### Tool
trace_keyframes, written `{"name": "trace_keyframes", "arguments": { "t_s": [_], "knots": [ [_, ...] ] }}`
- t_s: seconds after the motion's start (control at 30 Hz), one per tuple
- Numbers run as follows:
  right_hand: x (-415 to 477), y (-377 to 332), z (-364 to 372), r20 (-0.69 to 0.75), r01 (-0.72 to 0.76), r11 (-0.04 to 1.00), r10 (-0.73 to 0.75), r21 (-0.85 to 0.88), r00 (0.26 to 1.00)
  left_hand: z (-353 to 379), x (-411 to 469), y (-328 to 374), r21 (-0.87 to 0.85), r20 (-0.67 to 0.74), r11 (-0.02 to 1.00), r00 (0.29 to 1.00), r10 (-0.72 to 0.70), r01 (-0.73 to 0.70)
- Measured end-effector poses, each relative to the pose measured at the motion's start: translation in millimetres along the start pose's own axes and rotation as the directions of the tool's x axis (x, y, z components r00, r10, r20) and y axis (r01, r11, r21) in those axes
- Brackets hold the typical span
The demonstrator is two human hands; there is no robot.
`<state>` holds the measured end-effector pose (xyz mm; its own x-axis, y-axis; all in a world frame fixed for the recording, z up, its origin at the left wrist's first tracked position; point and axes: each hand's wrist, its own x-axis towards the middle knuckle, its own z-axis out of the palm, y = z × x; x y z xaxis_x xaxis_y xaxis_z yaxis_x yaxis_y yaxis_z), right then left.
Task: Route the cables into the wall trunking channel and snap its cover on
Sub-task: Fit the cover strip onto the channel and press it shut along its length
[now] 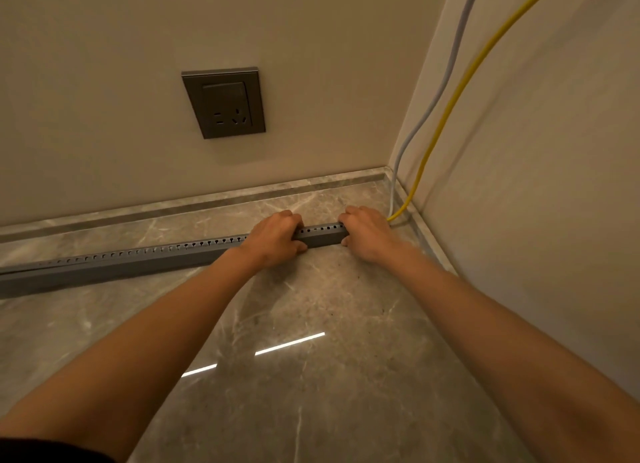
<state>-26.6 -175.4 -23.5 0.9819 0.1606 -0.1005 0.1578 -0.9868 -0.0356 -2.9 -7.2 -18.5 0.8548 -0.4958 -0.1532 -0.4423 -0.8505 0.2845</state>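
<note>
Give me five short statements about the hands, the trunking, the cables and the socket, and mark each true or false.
1. Both hands, left hand and right hand, grip the grey trunking. True.
2. The yellow cable is plugged into the wall socket. False: the socket is empty.
3. The trunking lies on the marble floor. True.
4. The pale blue cable lies coiled on the floor. False: it hangs down the corner.
5. Slots run along the trunking's top edge. True.

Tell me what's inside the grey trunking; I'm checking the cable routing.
Its interior is hidden. The yellow cable and pale cable drop down the corner to the trunking end behind the right hand; whether they enter isn't visible. The left hand grips it too.
</note>
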Motion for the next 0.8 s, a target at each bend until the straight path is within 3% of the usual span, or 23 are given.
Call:
{"name": "trace_keyframes", "arguments": {
  "t_s": [0.2,0.37,0.6,0.8],
  "knots": [
    [12,-40,-1,0.052,0.037,0.972,-0.050,0.231,0.997,-15,-19,-40,0.047,0.034,0.994,0.995,-0.098,0.096],
    [23,-61,-3,0.119,0.059,0.953,-0.098,0.297,0.988,-13,-25,-46,0.104,0.034,0.992,0.997,-0.071,0.067],
    [21,-63,-4,0.077,0.038,0.958,-0.062,0.286,0.995,-8,-26,-43,0.100,-0.028,0.994,0.998,-0.049,0.051],
    [21,-65,-3,0.135,0.036,0.972,-0.069,0.234,0.988,-13,-24,-50,0.082,0.118,0.995,0.991,-0.062,0.053]
  ]
}}
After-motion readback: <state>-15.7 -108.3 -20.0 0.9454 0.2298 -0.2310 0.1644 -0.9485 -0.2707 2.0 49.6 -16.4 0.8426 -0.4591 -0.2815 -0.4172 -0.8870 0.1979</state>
